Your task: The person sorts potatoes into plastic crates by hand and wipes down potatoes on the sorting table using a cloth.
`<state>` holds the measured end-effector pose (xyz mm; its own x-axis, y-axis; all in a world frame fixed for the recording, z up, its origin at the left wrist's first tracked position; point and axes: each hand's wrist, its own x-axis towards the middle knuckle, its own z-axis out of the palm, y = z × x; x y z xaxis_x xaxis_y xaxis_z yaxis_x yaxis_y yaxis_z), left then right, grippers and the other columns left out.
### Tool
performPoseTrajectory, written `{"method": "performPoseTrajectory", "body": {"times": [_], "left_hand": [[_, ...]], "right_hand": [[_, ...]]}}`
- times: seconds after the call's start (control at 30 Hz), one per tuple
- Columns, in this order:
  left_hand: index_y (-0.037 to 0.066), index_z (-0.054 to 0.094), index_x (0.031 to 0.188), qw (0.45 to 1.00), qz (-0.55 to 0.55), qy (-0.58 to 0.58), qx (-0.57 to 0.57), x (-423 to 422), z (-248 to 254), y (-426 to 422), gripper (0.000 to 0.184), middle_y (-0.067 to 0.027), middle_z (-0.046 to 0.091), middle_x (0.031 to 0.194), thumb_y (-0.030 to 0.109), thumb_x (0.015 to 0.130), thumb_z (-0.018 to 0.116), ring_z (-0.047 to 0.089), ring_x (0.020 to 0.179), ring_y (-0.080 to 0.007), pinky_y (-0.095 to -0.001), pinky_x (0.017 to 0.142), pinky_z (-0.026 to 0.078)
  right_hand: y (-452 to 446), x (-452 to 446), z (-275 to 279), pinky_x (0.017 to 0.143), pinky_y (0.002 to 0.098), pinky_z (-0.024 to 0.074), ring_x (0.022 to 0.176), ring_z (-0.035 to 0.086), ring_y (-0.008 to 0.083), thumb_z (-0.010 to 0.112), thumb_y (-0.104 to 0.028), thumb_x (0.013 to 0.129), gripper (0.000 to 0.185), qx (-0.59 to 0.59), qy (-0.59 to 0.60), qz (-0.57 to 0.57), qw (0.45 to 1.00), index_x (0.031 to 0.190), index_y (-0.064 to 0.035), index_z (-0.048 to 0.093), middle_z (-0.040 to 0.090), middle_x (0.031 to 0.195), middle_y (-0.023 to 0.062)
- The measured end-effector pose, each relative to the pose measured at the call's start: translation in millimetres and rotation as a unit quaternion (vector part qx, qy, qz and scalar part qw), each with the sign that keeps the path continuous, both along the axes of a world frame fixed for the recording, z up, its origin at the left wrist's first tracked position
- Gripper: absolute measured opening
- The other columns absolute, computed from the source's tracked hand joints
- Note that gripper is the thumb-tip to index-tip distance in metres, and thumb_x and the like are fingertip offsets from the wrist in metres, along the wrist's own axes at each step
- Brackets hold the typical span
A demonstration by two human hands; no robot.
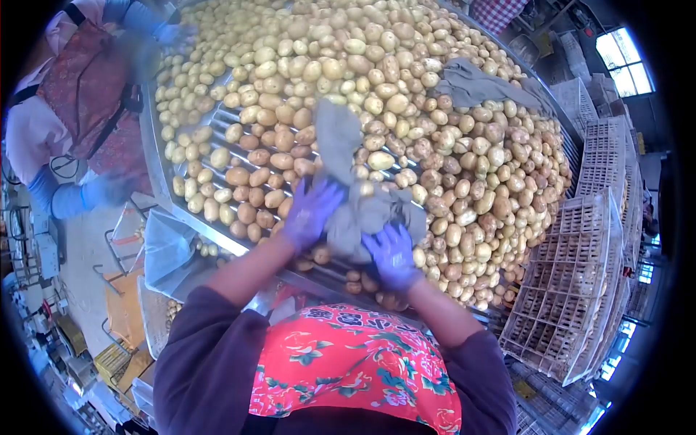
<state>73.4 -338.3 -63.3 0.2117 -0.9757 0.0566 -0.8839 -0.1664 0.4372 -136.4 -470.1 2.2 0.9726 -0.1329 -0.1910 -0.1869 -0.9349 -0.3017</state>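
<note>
A grey cloth (338, 141) lies crumpled over the potatoes (275, 138) on the slatted metal table. Its lower folds bunch up between my two hands, both in purple gloves. My left hand (315, 212) rests at the cloth's left edge, with fingers stretched out and apart over cloth and potatoes. On the lower right folds lies my right hand (394, 255), its fingers spread and pointing away from me. Neither palm shows, so anything beneath them is hidden. A few potatoes sit near the table's front edge below the cloth.
Another grey cloth (486, 85) lies on the heap at the back right. Stacked plastic crates (562, 290) stand to the right. A metal rim (210, 232) edges the table. At the left, a co-worker's blurred gloved hand (109, 190) hangs near a clear plastic-lined container (170, 254).
</note>
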Motion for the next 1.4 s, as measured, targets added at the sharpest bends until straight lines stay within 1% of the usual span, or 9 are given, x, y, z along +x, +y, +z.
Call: {"method": "performPoseTrajectory", "body": {"times": [0.1, 0.17, 0.23, 0.47, 0.53, 0.6, 0.73, 1.1, 1.4], "left_hand": [[0.009, 0.054, 0.127, 0.992, 0.073, 0.044, -0.090, 28, 18, -44, 0.043, -0.0084, 0.057, 0.128, 0.010, 0.084, 0.052, 0.050, 0.122, -0.0272, -0.0491, 0.108, 0.029], [0.004, 0.058, 0.120, 0.849, 0.127, 0.502, -0.106, 57, 40, -77, 0.037, -0.0061, 0.064, 0.113, 0.011, 0.083, 0.057, 0.060, 0.105, -0.0197, -0.0366, 0.093, 0.046], [0.001, 0.061, 0.113, 0.790, 0.117, 0.566, -0.205, 104, 66, -103, 0.030, -0.0040, 0.066, 0.101, 0.009, 0.084, 0.057, 0.061, 0.091, -0.0133, -0.0264, 0.077, 0.051], [0.000, 0.059, 0.117, 0.787, 0.135, 0.321, -0.510, 194, 172, -146, 0.034, -0.0086, 0.066, 0.107, 0.009, 0.085, 0.056, 0.062, 0.096, -0.0166, -0.0293, 0.084, 0.051], [0.004, 0.053, 0.126, 0.835, 0.156, 0.328, -0.413, 221, 81, -167, 0.042, -0.0145, 0.054, 0.128, 0.011, 0.085, 0.054, 0.053, 0.118, -0.0259, -0.0424, 0.103, 0.037], [0.016, 0.049, 0.133, 0.958, 0.188, -0.031, -0.213, 220, 25, -172, 0.048, -0.0135, 0.044, 0.140, 0.011, 0.085, 0.050, 0.041, 0.130, -0.0316, -0.0522, 0.110, 0.024], [0.022, 0.045, 0.137, 0.946, 0.133, -0.231, -0.183, 231, -21, -189, 0.052, -0.0141, 0.040, 0.141, 0.014, 0.086, 0.046, 0.033, 0.134, -0.0351, -0.0576, 0.110, 0.020], [0.017, 0.043, 0.138, 0.954, 0.253, -0.160, 0.009, 294, 1, -125, 0.061, -0.0092, 0.042, 0.143, 0.016, 0.080, 0.061, 0.032, 0.137, -0.0290, -0.0469, 0.110, 0.026], [0.018, 0.050, 0.132, 0.902, 0.335, -0.252, 0.103, 295, -14, -68, 0.063, -0.0072, 0.037, 0.147, 0.024, 0.073, 0.070, 0.028, 0.139, -0.0258, -0.0606, 0.108, 0.019]], "right_hand": [[-26, 47, 22, 0.093, 0.0425, 0.0427, 0.107, 0.056, 0.0285, 0.057, -0.016, 0.082, 0.038, 0.070, -0.029, -0.072, 0.994, 0.119, -0.0089, 0.056, 0.062, 0.107, 0.0108], [-57, 61, 20, 0.090, 0.0386, 0.0459, 0.098, 0.061, 0.0277, 0.057, -0.015, 0.086, 0.033, 0.239, -0.146, -0.172, 0.944, 0.118, -0.0069, 0.055, 0.064, 0.104, 0.0123], [-102, 73, 33, 0.087, 0.0338, 0.0483, 0.093, 0.063, 0.0242, 0.056, -0.016, 0.090, 0.034, 0.227, -0.248, -0.205, 0.919, 0.122, -0.0037, 0.053, 0.066, 0.102, 0.0130], [-163, 160, 148, 0.081, 0.0302, 0.0511, 0.094, 0.062, 0.0178, 0.061, -0.018, 0.091, 0.046, 0.419, -0.478, -0.231, 0.736, 0.130, 0.0024, 0.046, 0.061, 0.115, 0.0096], [-196, 186, 102, 0.083, 0.0366, 0.0515, 0.098, 0.063, 0.0296, 0.064, -0.007, 0.081, 0.053, 0.164, -0.424, -0.187, 0.871, 0.131, -0.0016, 0.046, 0.060, 0.118, 0.0162], [-217, 212, 37, 0.092, 0.0432, 0.0459, 0.113, 0.055, 0.0350, 0.059, -0.008, 0.080, 0.055, -0.022, -0.233, -0.169, 0.957, 0.133, -0.0055, 0.046, 0.054, 0.127, 0.0188], [-207, 272, -44, 0.110, 0.0538, 0.0234, 0.136, 0.035, 0.0290, 0.042, -0.019, 0.087, 0.051, -0.241, -0.114, -0.125, 0.956, 0.138, -0.0102, 0.042, 0.043, 0.143, 0.0094], [-171, 295, 17, 0.095, 0.0490, 0.0369, 0.107, 0.054, 0.0233, 0.057, -0.024, 0.081, 0.029, -0.040, -0.110, -0.025, 0.993, 0.107, -0.0123, 0.061, 0.062, 0.105, 0.0047], [-110, 257, -19, 0.092, 0.0436, 0.0385, 0.108, 0.053, 0.0256, 0.062, -0.017, 0.076, 0.044, -0.030, -0.124, 0.006, 0.992, 0.120, -0.0170, 0.057, 0.057, 0.118, 0.0050]]}}
